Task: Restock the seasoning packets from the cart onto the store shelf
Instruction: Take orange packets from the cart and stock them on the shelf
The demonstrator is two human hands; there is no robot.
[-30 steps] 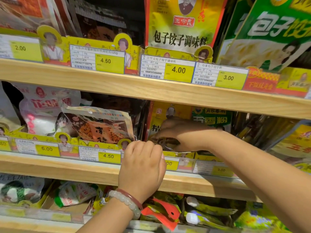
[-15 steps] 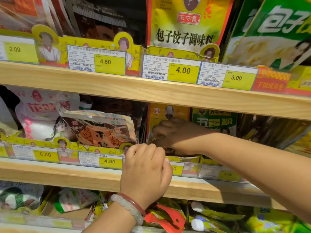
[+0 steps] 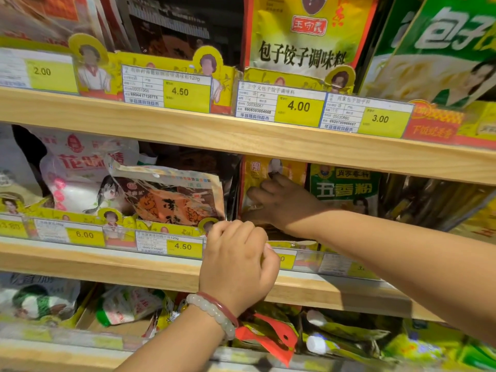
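Observation:
A yellow seasoning packet (image 3: 258, 170) stands upright in a row on the middle shelf (image 3: 107, 264), just left of a green packet (image 3: 346, 189). My right hand (image 3: 281, 202) reaches in from the right and lies on the yellow packet's face, fingers spread upward, thumb low on its left edge, holding it. My left hand (image 3: 237, 264), with a bead bracelet at the wrist, is curled at the shelf's front, its fingers hooked over the yellow card fence (image 3: 171, 228) above the price tags. The packet's lower part is hidden by my hands. No cart is in view.
A brown and orange packet (image 3: 171, 200) leans left of the yellow one, beside a white and pink bag (image 3: 77, 167). The upper shelf board (image 3: 188, 130) hangs close above my right hand. Red and yellow packets (image 3: 268, 336) lie on the shelf below.
My right hand has slid up the yellow packet's face, from its lower edge toward its top. My left hand has stayed curled at the shelf front.

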